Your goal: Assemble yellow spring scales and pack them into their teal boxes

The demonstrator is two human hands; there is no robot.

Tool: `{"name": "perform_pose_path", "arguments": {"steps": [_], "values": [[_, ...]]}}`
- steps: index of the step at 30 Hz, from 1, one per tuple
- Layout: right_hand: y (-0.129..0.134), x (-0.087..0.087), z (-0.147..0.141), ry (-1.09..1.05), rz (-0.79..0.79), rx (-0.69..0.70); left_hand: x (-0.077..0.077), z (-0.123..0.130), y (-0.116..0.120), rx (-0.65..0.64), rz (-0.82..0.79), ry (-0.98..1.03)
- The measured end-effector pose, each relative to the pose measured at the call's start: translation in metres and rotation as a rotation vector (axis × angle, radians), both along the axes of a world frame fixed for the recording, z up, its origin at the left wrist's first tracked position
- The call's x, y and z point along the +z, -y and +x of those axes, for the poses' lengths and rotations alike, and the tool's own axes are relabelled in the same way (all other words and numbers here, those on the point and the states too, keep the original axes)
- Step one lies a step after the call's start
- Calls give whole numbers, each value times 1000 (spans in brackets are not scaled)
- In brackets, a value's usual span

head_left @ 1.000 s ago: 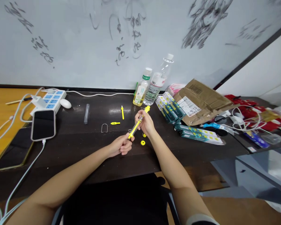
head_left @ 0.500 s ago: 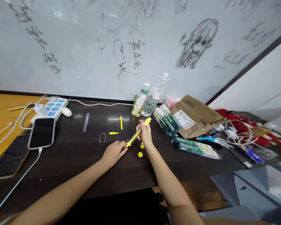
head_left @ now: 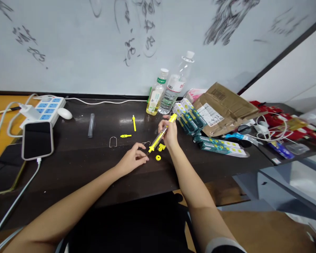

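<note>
My right hand (head_left: 170, 133) is closed round a clear tube with yellow ends (head_left: 160, 137), which slants down to the left above the dark table (head_left: 116, 186). My left hand (head_left: 133, 160) is beside its lower end, with thumb and fingers apart; a thin dark tip at that end reaches toward the fingers. Below the tube lie a yellow ring (head_left: 158, 158) and small yellow pieces (head_left: 162, 147). Farther left are a flat yellow piece (head_left: 125, 136), a yellow stick (head_left: 134, 123), a bent wire loop (head_left: 113, 142) and a clear tube (head_left: 91, 125).
Two bottles (head_left: 155, 96) (head_left: 173, 88) stand at the whiteboard. Right of them are green-and-white packages (head_left: 189, 116) and a cardboard parcel (head_left: 223, 105). On the left are a power strip (head_left: 48, 110), a white mouse-like object (head_left: 64, 113) and a phone (head_left: 38, 140) with cables.
The view has tilted down. My left hand's fingers have spread and come away from the lower yellow end of the tube, where a thin tip now shows. My right hand still holds the tube.
</note>
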State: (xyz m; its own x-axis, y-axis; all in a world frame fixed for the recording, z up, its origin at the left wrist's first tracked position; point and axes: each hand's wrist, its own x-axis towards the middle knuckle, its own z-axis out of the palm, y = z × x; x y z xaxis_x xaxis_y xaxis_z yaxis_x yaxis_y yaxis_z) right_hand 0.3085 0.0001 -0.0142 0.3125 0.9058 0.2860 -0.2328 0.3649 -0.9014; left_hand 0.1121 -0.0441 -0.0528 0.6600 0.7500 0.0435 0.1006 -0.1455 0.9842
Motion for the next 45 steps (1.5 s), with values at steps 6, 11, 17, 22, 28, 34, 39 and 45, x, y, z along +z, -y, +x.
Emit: {"name": "perform_pose_path", "arguments": {"steps": [6, 11, 17, 22, 28, 34, 39, 45], "values": [[11, -16, -34, 160, -116, 312, 8, -3, -1, 239, 209, -18], [15, -21, -43, 189, -84, 313, 4, -8, -9, 156, 273, 18], [6, -13, -24, 43, 29, 75, -12, 0, -12, 137, 27, 153], [7, -14, -24, 166, 0, 68, -7, -1, -11, 174, -35, 218], [14, -26, -46, 81, -88, 398, -8, -2, -14, 150, -54, 228], [15, -21, -46, -52, -79, 388, -13, 4, -15, 89, -276, 254], [5, -17, -30, -153, -60, 254, -15, 5, -15, 55, -293, 215], [2, -13, -21, -176, -22, 183, -17, 1, -12, 70, 109, 4]]}}
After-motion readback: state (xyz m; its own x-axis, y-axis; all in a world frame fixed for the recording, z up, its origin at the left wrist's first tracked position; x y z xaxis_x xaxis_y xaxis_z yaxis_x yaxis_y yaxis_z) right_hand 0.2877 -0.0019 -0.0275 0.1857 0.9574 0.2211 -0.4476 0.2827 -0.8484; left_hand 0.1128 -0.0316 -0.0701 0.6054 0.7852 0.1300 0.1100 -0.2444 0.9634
